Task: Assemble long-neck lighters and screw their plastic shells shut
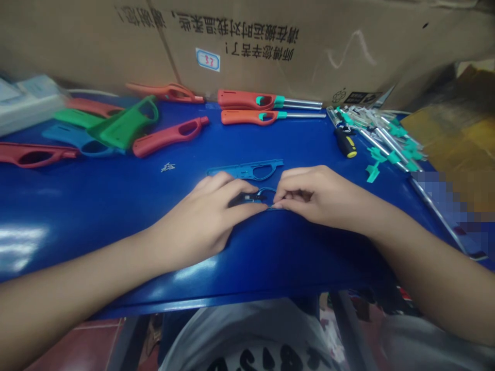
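Observation:
My left hand presses thumb and fingers round a blue lighter shell half lying on the table. Dark small parts show inside the shell, partly covered by my fingers. At the shell's right end, my right hand is closed in a pinch against it. Whatever sits between those fingertips is too small to make out. Just behind both hands lies another blue shell half, with its trigger loop to the right.
Loose red, green and blue shells lie at the back left, near small screws. Two red lighters rest before a cardboard box. To the right are a screwdriver and piled metal tubes with green parts.

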`<state>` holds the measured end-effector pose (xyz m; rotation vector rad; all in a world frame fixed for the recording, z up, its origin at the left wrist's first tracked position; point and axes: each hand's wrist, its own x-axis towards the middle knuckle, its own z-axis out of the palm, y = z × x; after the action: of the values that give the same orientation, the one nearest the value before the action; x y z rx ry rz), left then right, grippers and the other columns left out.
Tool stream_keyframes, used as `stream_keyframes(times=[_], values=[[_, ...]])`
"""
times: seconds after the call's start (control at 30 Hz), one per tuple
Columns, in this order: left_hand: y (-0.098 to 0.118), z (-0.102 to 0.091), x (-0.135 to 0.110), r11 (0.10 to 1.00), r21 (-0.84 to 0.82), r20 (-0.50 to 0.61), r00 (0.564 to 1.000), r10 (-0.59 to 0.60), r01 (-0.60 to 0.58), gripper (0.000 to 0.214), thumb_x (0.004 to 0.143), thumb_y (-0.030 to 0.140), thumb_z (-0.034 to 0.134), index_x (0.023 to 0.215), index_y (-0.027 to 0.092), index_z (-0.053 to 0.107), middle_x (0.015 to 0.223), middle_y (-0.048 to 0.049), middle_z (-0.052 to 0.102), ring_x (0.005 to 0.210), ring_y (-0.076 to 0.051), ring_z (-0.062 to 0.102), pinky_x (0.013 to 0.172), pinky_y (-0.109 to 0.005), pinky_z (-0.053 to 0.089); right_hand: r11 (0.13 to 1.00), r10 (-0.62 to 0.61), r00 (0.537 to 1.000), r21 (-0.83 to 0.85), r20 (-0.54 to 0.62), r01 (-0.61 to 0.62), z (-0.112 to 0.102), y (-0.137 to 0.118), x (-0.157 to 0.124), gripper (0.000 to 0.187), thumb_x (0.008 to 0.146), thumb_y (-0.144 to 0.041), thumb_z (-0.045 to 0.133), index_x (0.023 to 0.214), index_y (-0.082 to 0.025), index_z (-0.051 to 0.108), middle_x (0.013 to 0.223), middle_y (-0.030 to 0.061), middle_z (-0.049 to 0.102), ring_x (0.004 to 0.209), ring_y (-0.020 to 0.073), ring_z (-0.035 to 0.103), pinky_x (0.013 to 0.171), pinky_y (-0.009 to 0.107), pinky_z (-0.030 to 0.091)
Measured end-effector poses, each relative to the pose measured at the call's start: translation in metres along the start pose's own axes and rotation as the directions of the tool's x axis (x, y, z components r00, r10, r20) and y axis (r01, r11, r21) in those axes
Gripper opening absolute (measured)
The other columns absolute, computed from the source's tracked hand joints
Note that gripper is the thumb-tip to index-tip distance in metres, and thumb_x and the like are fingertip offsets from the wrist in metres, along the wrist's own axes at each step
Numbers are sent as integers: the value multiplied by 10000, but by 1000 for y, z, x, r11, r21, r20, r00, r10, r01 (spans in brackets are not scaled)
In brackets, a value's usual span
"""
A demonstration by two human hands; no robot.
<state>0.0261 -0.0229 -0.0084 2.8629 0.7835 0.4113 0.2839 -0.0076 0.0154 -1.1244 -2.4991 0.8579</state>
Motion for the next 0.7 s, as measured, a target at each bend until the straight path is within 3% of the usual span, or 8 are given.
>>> stream_keyframes(times=[0.5,0.63,0.7], values=[[0,1,0,1000,-19,-2,1000,-14,14,484,913,41,498,1326,237,653,1344,-114,617,1157,-302,522,960,-505,512,1000,10,999,-3,-32,-10,4,-2,1,98,890,-149,656,803,-181,688,753,-5,584,649,104,498,616,249,376],[0,1,-1,998,-46,5,1000,-30,30,503,916,40,499,1351,254,632,1370,-103,614,1186,-300,518,980,-502,505,991,89,996,100,11,-89,2,-3,2,116,904,-208,651,814,-183,721,787,13,645,680,117,550,610,250,393],[-1,2,-2,998,-60,4,999,-38,38,480,940,55,492,1362,248,617,1379,-100,616,1189,-297,522,984,-498,502,980,127,991,162,-33,-120,1,-2,2,143,921,-252,645,831,-184,734,797,19,674,683,123,570,603,249,403]])
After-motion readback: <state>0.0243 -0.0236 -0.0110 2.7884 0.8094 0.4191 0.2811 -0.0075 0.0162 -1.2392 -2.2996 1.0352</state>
